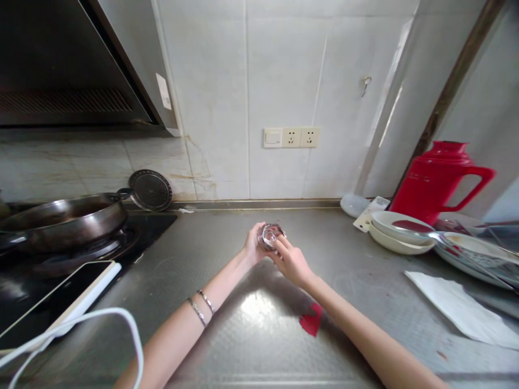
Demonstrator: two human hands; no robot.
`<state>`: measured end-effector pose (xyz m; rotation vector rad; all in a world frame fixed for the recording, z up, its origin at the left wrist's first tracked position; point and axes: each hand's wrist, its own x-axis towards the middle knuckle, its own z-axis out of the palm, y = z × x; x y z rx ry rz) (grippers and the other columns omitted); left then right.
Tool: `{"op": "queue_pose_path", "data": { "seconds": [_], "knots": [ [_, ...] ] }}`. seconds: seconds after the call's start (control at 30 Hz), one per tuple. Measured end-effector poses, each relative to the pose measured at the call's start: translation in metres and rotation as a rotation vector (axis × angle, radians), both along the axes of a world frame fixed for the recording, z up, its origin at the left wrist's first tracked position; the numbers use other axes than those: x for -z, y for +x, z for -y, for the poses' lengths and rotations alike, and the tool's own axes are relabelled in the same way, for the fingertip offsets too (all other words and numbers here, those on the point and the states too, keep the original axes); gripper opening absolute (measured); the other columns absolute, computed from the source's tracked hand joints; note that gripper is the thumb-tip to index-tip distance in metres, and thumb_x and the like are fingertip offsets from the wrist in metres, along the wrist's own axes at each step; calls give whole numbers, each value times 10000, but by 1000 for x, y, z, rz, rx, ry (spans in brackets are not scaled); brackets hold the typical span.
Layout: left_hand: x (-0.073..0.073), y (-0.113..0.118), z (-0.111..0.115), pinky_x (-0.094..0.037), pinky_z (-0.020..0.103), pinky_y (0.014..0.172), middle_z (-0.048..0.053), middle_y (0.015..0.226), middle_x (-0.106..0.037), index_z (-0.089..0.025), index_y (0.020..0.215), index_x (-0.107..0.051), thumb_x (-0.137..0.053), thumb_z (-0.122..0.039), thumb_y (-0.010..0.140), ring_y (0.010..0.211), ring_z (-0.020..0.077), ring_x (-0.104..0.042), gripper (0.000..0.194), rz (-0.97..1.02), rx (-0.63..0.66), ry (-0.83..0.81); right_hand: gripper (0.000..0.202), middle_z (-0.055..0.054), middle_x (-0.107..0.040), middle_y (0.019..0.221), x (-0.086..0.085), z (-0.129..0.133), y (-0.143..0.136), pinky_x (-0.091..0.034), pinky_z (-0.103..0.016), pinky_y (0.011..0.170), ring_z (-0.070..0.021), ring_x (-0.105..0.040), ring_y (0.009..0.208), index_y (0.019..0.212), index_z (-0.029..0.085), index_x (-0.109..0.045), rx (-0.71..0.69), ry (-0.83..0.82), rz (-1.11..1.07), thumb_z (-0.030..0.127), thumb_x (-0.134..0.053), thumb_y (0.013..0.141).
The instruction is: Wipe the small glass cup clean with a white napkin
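Over the middle of the steel counter I hold a small round clear glass with shiny, dark-edged reflections. My left hand is closed around its left side. From the right, my right hand reaches to the glass with fingers bent and drawn together at its mouth. The fingertips are partly hidden, so I cannot tell whether they pinch anything there. Two silver bracelets circle my left forearm. Below the right wrist, a torn red scrap lies on the counter.
At left, a steel pan sits on the black stove, with a phone and white cable in front. Stacked bowls, a red thermos jug and white paper occupy the right. A tiled wall rises behind.
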<state>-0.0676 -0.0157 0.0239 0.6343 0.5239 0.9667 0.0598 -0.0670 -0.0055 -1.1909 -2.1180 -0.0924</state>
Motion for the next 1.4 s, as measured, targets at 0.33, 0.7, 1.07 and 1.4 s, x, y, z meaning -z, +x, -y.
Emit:
{"op": "queue_pose_path", "data": {
  "seconds": [0.33,0.7,1.07,1.4],
  "knots": [
    [-10,-28,-17,-498,330,616,146,741,-717,-62,911,-677,-426,-424,870,609,217,-657,442,-145,250,-74,233,-53,-635,1013,-20,0,25,-372,-198,555,-130,-603,761,1037,221,-584,-58,138,508,139,-384,951],
    [-9,-27,-12,-467,264,533,59,674,-699,-118,872,-686,-580,-401,843,498,137,-589,304,-303,313,29,258,-55,-647,1155,-14,-8,31,-442,-215,630,-162,-633,882,1076,255,-618,-45,113,489,145,-435,932],
    [3,-15,-16,-443,233,548,85,742,-709,-101,839,-697,-569,-375,851,575,136,-619,304,-155,66,107,361,-58,-587,1271,2,-6,15,-497,-215,639,-183,-652,942,1213,256,-552,44,35,273,146,-439,888],
    [14,1,-2,-462,241,553,88,719,-699,-97,794,-681,-551,-453,851,569,145,-620,383,-73,-61,48,188,-91,-593,1062,28,-13,-15,-501,-293,786,-203,-602,969,1050,201,-558,-107,58,-347,183,-493,875]
  ]
}}
